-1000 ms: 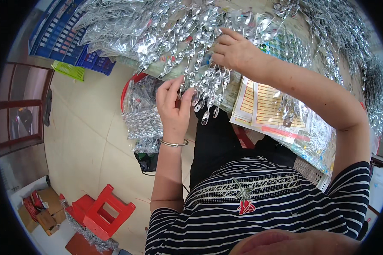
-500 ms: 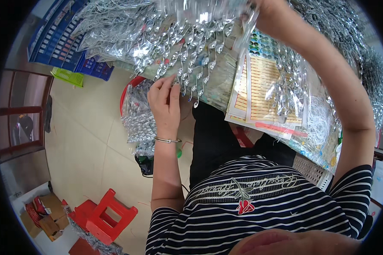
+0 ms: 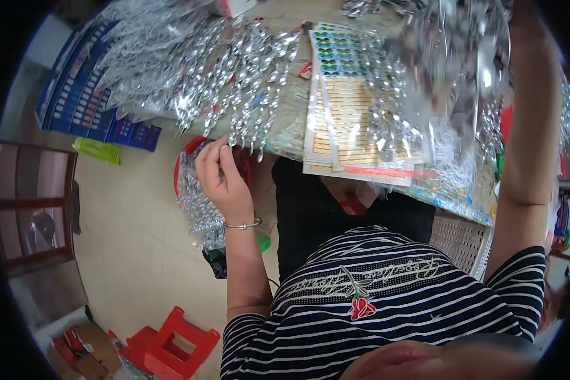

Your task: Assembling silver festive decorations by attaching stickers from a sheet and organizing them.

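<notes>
Silver twisted spiral strands (image 3: 250, 88) lie in a row over the table's near edge, their lower ends hanging down. My left hand (image 3: 221, 180) is just below those ends, fingers loosely bent and a little apart, with nothing visible in it. A bracelet circles that wrist. My right hand (image 3: 531, 28) is raised at the upper right, dark and smeared by motion, so its fingers cannot be made out. Close to it, a blurred mass of clear plastic and silver strips (image 3: 453, 57) hangs over the table's right part.
Printed sheets (image 3: 348, 120) with green and yellow patterns lie on the table (image 3: 288, 130) beside white shredded strands (image 3: 453, 168). Blue crates (image 3: 85, 95) stand at the left. A red tub (image 3: 246, 171) with silver bundles and a red stool (image 3: 180, 345) are on the floor.
My right hand has swung from the top middle to the far upper right, and clear plastic now shows blurred there. The left hand is slightly lower and further left. The view has shifted.
</notes>
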Demonstrator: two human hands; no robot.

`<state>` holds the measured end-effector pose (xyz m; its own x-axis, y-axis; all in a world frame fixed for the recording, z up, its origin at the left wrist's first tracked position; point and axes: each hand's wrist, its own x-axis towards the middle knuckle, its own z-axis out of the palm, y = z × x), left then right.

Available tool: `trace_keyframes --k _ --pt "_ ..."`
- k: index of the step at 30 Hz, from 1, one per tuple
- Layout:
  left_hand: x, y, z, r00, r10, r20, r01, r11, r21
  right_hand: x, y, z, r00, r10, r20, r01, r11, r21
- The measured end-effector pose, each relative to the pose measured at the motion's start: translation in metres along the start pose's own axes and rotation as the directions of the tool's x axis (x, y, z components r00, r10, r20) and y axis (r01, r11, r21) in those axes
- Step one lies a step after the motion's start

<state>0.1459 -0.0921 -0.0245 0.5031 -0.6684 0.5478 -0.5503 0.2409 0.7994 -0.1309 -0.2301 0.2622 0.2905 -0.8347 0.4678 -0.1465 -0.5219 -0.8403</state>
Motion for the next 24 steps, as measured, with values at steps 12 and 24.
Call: trace_keyframes --k 12,24 --pt "-0.066 0.113 0.076 0.915 0.087 0.394 0.180 0.785 -0.593 -0.179 0.077 0.050 0.581 0.694 0.425 -0.814 0.486 0.318" --pt "-0.084 0.135 0.080 0.589 -0.179 0.788 0.767 0.432 -0.475 -0.246 0.096 0.050 0.610 0.636 0.474 -0.790 0.439 0.428"
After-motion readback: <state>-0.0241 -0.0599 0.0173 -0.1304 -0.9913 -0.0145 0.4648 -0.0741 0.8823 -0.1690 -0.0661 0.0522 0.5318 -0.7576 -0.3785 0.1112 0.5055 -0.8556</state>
